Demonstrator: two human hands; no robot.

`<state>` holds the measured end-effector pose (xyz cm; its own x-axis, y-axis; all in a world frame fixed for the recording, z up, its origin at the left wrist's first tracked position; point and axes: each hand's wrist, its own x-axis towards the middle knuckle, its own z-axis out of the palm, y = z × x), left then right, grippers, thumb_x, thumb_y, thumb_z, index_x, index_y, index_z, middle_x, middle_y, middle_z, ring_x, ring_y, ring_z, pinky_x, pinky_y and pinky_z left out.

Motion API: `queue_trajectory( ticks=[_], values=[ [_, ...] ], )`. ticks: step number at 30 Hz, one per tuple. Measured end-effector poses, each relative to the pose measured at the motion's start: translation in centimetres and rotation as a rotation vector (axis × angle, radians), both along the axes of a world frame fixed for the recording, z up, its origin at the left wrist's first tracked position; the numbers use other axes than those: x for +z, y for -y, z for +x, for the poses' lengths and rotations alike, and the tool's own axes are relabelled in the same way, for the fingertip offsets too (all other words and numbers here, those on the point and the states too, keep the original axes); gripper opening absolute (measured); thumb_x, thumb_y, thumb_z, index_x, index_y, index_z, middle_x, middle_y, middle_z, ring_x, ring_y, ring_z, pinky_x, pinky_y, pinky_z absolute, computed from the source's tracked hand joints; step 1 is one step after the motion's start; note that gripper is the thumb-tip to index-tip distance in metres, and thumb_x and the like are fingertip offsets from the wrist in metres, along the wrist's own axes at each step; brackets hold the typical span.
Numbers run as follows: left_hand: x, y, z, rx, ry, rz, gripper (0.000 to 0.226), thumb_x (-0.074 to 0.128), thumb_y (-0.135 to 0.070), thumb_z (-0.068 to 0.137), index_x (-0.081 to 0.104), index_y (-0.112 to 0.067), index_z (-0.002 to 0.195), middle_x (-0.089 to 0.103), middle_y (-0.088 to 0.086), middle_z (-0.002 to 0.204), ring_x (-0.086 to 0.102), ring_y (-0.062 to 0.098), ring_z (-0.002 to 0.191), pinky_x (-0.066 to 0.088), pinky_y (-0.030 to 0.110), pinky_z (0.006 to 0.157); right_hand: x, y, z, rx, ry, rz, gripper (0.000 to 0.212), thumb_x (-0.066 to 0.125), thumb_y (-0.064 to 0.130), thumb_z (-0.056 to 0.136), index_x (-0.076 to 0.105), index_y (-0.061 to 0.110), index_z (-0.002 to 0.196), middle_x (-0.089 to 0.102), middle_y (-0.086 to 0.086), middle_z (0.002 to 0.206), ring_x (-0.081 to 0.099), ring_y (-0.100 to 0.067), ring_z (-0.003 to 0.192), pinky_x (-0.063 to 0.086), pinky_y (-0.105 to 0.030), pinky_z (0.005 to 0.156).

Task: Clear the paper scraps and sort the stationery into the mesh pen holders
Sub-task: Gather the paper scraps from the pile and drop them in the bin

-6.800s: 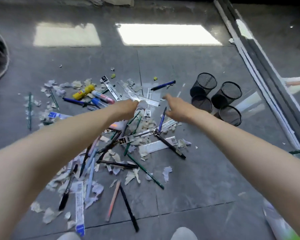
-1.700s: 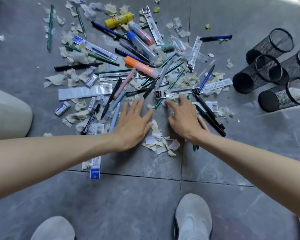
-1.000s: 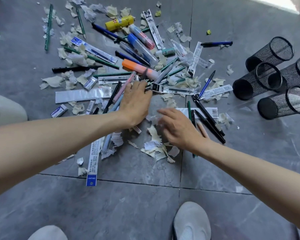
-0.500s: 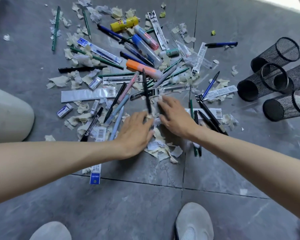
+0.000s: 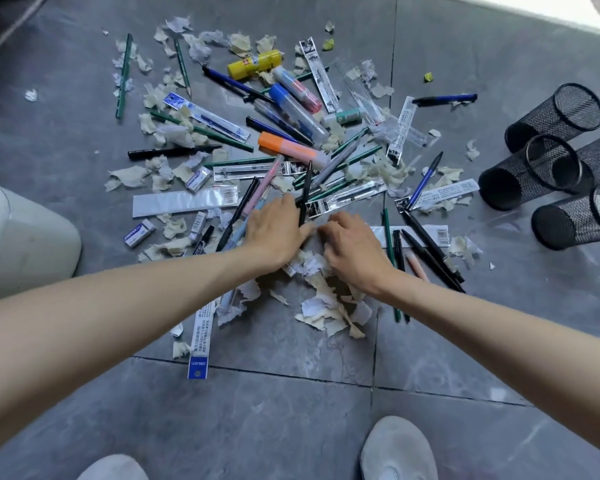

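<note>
Pens, pencils, markers, erasers and packaged refills lie scattered with torn paper scraps over the grey tiled floor. My left hand [image 5: 274,233] rests palm down, fingers flat, and its fingertips touch a black pen [image 5: 305,192]. Right beside it my right hand [image 5: 355,249] has its fingers curled down onto a small heap of paper scraps [image 5: 329,306], which spreads out below both hands. Several black mesh pen holders [image 5: 534,168] lie on their sides at the right, all empty. An orange highlighter [image 5: 288,148] and a yellow glue stick [image 5: 253,64] lie farther back.
A white rounded container [image 5: 25,237] stands at the left edge. My two light shoes [image 5: 397,448] are at the bottom. Black pens and a green pencil [image 5: 426,251] lie just right of my right hand. A long blue-tipped package [image 5: 201,337] lies under my left forearm.
Over the last second both hands have drawn together in the middle of the mess, pulling scraps into a heap near me. The black pen has turned to point away from me at my left fingertips.
</note>
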<state>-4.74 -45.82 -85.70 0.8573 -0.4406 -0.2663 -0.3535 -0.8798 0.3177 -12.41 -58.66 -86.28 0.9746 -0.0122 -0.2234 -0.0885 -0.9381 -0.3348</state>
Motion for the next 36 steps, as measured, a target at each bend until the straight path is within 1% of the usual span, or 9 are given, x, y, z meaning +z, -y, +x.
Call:
queue_trajectory(
  ticks=[3,6,10,16,19,24,31,33,36],
  values=[
    [0.3,0.9,0.4,0.000,0.027,0.059,0.021,0.054,-0.032,0.089,0.052,-0.011,0.087,0.057,0.011,0.105,0.056,0.032,0.100,0.036,0.035,0.067,0.2,0.4,1.2,0.026,-0.088,-0.044,0.045,0.041,0.014,0.091,0.045,0.007,0.136,0.036,-0.012,0.147,0.036,-0.029,0.126,0.033,-0.041,0.104],
    [0.6,0.6,1.3,0.003,0.138,0.009,0.015,0.053,-0.024,0.087,0.050,-0.010,0.082,0.036,0.016,0.140,0.036,0.030,0.121,0.035,0.039,0.092,0.7,0.8,1.7,-0.017,-0.094,-0.052,0.050,0.040,0.013,0.093,0.037,0.010,0.142,0.017,-0.013,0.156,0.026,-0.031,0.134,0.026,-0.042,0.110],
    [0.2,-0.4,3.8,-0.090,0.155,-0.008,0.027,0.051,-0.026,0.093,0.049,-0.006,0.111,0.046,0.013,0.119,0.042,0.029,0.108,0.036,0.038,0.087,1.0,1.3,2.0,-0.063,-0.124,-0.090,0.050,0.041,0.017,0.093,0.036,0.018,0.143,0.006,-0.017,0.157,0.017,-0.034,0.139,0.022,-0.044,0.112],
    [0.0,0.2,4.2,-0.196,0.105,0.138,0.024,0.062,-0.035,0.087,0.050,-0.013,0.087,0.041,0.018,0.143,0.049,0.031,0.119,0.040,0.038,0.080,0.6,1.3,2.7,-0.170,-0.032,-0.147,0.046,0.043,0.018,0.091,0.039,0.015,0.136,0.035,-0.015,0.129,0.035,-0.031,0.113,0.033,-0.039,0.094],
    [0.0,0.4,4.7,-0.185,0.030,0.058,0.027,0.060,-0.030,0.084,0.043,-0.013,0.072,0.058,0.019,0.111,0.056,0.034,0.108,0.035,0.035,0.066,0.4,1.2,2.8,-0.083,-0.066,-0.113,0.055,0.041,0.017,0.089,0.031,0.021,0.144,0.036,-0.011,0.121,0.034,-0.027,0.110,0.029,-0.037,0.089],
    [1.0,0.6,6.2,-0.091,-0.165,-0.180,0.018,0.053,-0.026,0.092,0.053,-0.010,0.101,0.060,0.012,0.098,0.056,0.031,0.093,0.043,0.037,0.071,0.2,0.9,2.5,0.059,-0.058,-0.152,0.057,0.045,0.015,0.089,0.032,0.021,0.145,0.029,-0.012,0.146,0.029,-0.031,0.128,0.027,-0.040,0.101],
    [0.7,0.5,7.6,-0.005,-0.064,-0.220,0.025,0.059,-0.021,0.090,0.054,-0.013,0.113,0.060,0.011,0.114,0.054,0.029,0.106,0.046,0.040,0.086,-0.2,0.7,-0.1,0.250,-0.004,0.107,0.009,0.056,0.013,0.081,0.061,0.006,0.082,0.059,-0.017,0.116,0.055,-0.033,0.102,0.046,-0.041,0.084],
    [0.5,0.3,7.1,-0.038,0.011,-0.195,0.031,0.061,-0.018,0.088,0.052,-0.013,0.118,0.052,0.010,0.121,0.046,0.027,0.114,0.044,0.040,0.090,0.0,0.8,-0.2,0.188,-0.010,0.165,0.025,0.043,0.018,0.082,0.062,0.002,0.089,0.059,-0.019,0.117,0.057,-0.034,0.102,0.048,-0.042,0.085],
    [0.7,-0.9,5.0,-0.022,0.184,-0.222,0.030,0.058,-0.005,0.084,0.049,-0.010,0.113,0.039,0.012,0.121,0.038,0.026,0.111,0.044,0.035,0.083,0.0,0.9,0.7,0.100,-0.001,0.157,0.034,0.040,0.016,0.094,0.052,0.005,0.123,0.043,-0.015,0.144,0.041,-0.028,0.130,0.031,-0.038,0.111]
  ],
)
